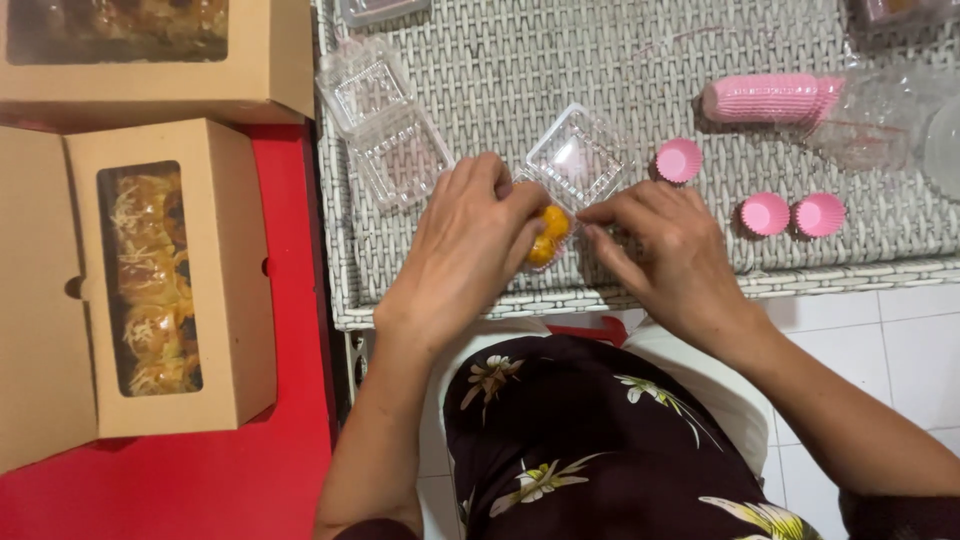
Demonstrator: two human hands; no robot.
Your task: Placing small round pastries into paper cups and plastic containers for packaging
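Note:
My left hand (470,245) is curled over small orange-yellow pastries (550,235) that sit in the base of a clear plastic clamshell box (578,158) on a white wicker table (520,60). The box's lid stands open behind the pastries. My right hand (660,250) pinches the box's right edge with thumb and forefinger, right beside the pastries. Part of the box base is hidden under my hands.
An empty open clamshell (390,125) lies at the left of the table. Three loose pink paper cups (678,160) and a stack of them (765,97) lie at the right. Two brown windowed cardboard boxes (165,280) holding pastries rest on a red surface (200,480).

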